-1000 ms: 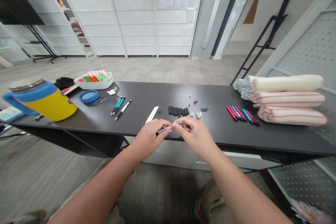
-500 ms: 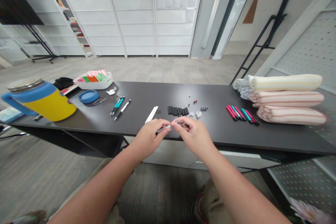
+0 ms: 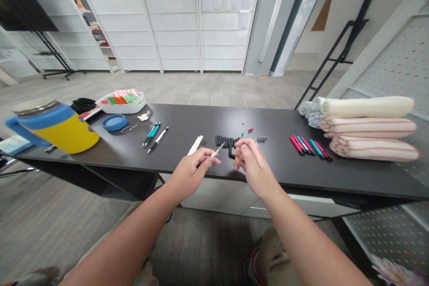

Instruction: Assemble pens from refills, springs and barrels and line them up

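Note:
My left hand (image 3: 193,169) pinches a thin white pen refill (image 3: 217,150) with a narrow pale tip pointing up and right. My right hand (image 3: 252,160) hovers over the desk to its right, fingers loosely curled and somewhat apart, nothing visible in them. Just left of those fingers, black pen grips (image 3: 224,141) lie in a row, with one or two (image 3: 231,153) out of line at the near side. White refill strips (image 3: 195,145) and small dark springs (image 3: 204,142) lie beyond my left hand. Small metallic parts (image 3: 262,140) sit past my right hand, which covers the small white pieces.
Assembled pens (image 3: 154,135) lie to the left, near a white tray (image 3: 134,106) of wrapped packets, a blue lid (image 3: 114,122) and a yellow-blue jug (image 3: 67,129). Pink and teal pen barrels (image 3: 310,147) lie right, before rolled towels (image 3: 372,143). The dark desk's front edge (image 3: 134,169) runs below my hands.
My right hand has let go of the refill and moved right, over the white pieces. My left hand still holds the refill, its tip now tilted up and uncovered.

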The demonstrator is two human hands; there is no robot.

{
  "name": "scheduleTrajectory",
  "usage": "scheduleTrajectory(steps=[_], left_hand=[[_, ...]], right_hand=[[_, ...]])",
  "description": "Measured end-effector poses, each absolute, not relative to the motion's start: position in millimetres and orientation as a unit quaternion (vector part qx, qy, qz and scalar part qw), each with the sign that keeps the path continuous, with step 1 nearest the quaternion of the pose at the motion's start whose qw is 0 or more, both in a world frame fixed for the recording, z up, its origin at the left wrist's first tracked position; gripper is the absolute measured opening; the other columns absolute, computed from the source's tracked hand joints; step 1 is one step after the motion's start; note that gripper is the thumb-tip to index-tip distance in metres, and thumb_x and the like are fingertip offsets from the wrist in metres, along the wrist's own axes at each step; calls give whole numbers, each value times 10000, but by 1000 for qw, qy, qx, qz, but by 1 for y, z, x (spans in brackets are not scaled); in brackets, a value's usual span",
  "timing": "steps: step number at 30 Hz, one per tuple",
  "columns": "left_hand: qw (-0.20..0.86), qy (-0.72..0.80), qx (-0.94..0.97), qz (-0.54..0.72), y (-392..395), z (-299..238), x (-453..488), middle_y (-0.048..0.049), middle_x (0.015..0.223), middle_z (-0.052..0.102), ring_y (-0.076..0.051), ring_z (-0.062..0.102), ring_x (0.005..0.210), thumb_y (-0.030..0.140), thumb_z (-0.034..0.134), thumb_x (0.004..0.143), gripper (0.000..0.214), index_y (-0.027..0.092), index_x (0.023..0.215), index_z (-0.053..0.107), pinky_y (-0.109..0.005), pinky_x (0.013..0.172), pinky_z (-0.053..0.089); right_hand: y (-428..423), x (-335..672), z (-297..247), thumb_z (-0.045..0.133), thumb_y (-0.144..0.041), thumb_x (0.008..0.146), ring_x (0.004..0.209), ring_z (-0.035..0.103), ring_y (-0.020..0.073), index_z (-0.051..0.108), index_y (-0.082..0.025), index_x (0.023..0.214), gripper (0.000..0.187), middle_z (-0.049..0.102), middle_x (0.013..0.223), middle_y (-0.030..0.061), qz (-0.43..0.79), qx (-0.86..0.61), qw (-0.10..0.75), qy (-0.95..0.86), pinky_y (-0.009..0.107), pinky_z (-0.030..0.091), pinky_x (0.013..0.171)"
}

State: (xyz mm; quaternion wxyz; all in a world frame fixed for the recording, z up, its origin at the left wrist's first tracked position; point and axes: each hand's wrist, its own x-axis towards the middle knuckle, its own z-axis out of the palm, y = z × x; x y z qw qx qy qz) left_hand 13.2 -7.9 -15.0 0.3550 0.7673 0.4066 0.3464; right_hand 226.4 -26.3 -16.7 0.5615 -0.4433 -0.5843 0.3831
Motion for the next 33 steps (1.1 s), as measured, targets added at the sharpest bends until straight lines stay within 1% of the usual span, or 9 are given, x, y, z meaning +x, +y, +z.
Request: scheduleTrajectory(steps=[2,4,7,9,13,17,22,26,33], left_hand=[[386,406,744,364,-7,-16,13,-70,1136,801,-193,735,978,433,467,1086,309,223,1223,646,-340,908,554],[410,401,727,377,-6,-15,14,-84,1144,800,-193,732,975,452,454,1089,329,210,1216,638,-352,922,553],[426,396,717,385,-6,-13,15,-85,1143,800,-193,728,973,458,450,1090,329,208,1199,634,-361,935,548],[421,400,720,379,-7,-12,15,-79,1149,797,-193,724,986,457,468,1084,318,214,1200,637,-360,939,545],[386,410,749,350,-9,-14,15,-50,1159,793,-185,720,1010,432,471,1087,293,237,1215,649,-339,921,539],[348,408,778,327,-10,-13,16,-43,1139,799,-192,735,1012,404,468,1088,277,241,1205,658,-331,897,541],[328,405,793,315,-11,-11,17,-28,1121,803,-192,746,1026,370,485,1082,237,250,1194,656,-314,881,535],[322,405,798,310,-11,-11,17,-31,1118,803,-196,748,1019,363,479,1083,238,249,1177,665,-316,871,532],[329,400,798,308,-12,-9,17,-29,1127,799,-195,744,1058,362,480,1086,226,253,1177,656,-310,894,523]], right_hand=[[-26,226,-16,399,-533,1085,581,458,130,516,-256,1022,307,443,768,-51,431,-411,584,-551,293,492,611],[-25,227,-15,454,-528,1074,634,520,139,567,-245,979,319,503,784,-30,427,-417,577,-558,300,504,658],[-24,231,-14,555,-516,1042,799,605,165,705,-228,1031,325,649,966,42,364,-458,558,-589,318,514,785],[-23,233,-14,608,-517,1018,841,618,170,755,-235,1085,324,689,1070,61,355,-469,572,-571,323,517,821],[-22,234,-15,698,-529,962,815,647,172,776,-232,1121,346,738,1031,60,394,-459,623,-496,317,533,775],[-24,234,-11,764,-511,912,821,661,187,791,-228,1112,347,758,1007,64,356,-469,641,-492,333,547,780],[-28,235,-6,763,-495,918,800,637,182,802,-242,1094,311,746,928,46,319,-476,646,-505,315,520,751],[-30,235,-4,741,-512,928,772,624,185,800,-236,1096,329,730,884,45,301,-492,637,-511,313,510,717],[-33,234,2,720,-493,936,780,651,192,805,-237,1055,295,746,921,54,292,-496,611,-544,334,544,753]])
